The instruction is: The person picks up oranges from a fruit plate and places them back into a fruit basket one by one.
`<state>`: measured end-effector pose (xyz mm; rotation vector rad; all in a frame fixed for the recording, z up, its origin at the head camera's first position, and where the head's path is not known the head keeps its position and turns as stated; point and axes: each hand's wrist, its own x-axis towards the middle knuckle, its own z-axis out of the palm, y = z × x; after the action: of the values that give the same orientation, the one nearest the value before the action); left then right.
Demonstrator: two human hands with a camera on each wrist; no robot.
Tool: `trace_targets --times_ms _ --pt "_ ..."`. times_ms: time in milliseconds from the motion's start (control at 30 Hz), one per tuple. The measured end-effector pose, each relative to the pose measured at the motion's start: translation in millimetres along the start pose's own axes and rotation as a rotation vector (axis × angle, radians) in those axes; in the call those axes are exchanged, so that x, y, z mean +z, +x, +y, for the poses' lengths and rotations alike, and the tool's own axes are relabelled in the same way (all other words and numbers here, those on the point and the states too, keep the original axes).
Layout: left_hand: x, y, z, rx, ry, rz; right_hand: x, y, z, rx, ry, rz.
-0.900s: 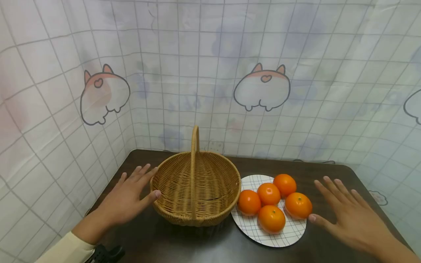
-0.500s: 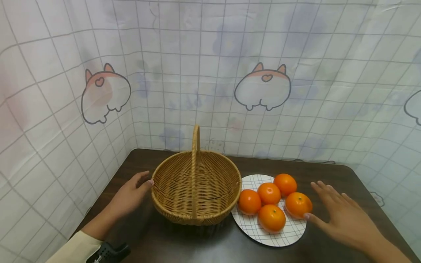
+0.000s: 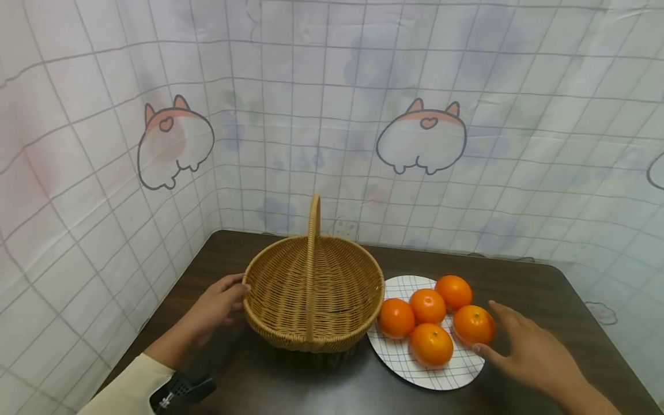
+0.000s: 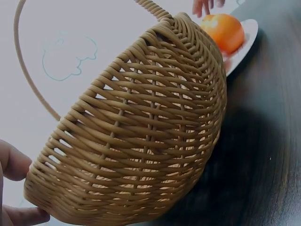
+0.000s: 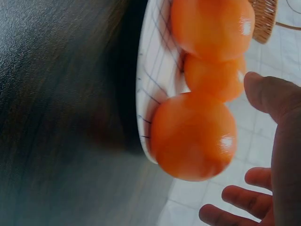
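Observation:
A wicker basket [image 3: 332, 323] with an arched handle stands left of centre on the table. My left hand [image 3: 215, 305] pinches its left rim; in the left wrist view the thumb [image 4: 14, 162] and a fingertip lie on either side of the woven edge [image 4: 42, 188]. Right of the basket, several oranges [image 3: 432, 344] sit on a round white plate [image 3: 404, 369] with a grid pattern. My right hand [image 3: 539, 351] hovers with spread fingers beside the rightmost orange [image 3: 474, 325]. In the right wrist view, its thumb [image 5: 263, 94] and fingers stand apart near the oranges [image 5: 194, 136].
The dark wooden table [image 3: 290, 386] has a white grid-patterned curtain [image 3: 342, 115] along its back and sides. A black strap [image 3: 178, 392] is around the left wrist, below a cream sleeve [image 3: 129, 386].
My left hand has lowered from beside the basket and taken hold of its left rim. My right hand has come down and closer to the rightmost orange. The view has shifted slightly.

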<state>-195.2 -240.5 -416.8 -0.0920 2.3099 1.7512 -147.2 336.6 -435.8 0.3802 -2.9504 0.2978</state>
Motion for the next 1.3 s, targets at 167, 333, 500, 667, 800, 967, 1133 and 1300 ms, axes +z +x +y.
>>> trace_targets --times_ms 167,333,500,667,800,967,1133,1300 --pt "3.8 3.2 0.5 -0.005 -0.055 0.008 7.3 1.0 5.4 0.028 0.012 -0.020" --pt "3.5 4.9 -0.3 -0.003 -0.076 0.010 13.4 3.0 8.9 0.048 0.030 -0.030" --pt "2.3 6.6 -1.1 0.005 -0.080 0.008 19.1 6.2 10.6 0.062 0.060 -0.041" --pt "2.5 7.9 -1.0 0.004 -0.087 0.015 25.3 10.2 10.8 0.108 0.109 -0.065" --pt "4.0 8.1 -1.4 0.005 -0.108 0.008 27.8 11.3 11.4 0.143 0.159 -0.075" --pt "4.7 5.9 -1.3 0.007 -0.120 0.009 30.1 14.6 12.1 0.126 0.185 -0.073" --pt "5.3 5.2 -0.8 0.000 -0.139 0.016 31.5 17.4 9.9 0.121 0.210 -0.075" --pt "6.3 3.2 0.2 0.003 -0.148 0.019 26.5 18.1 4.7 0.125 0.244 -0.057"
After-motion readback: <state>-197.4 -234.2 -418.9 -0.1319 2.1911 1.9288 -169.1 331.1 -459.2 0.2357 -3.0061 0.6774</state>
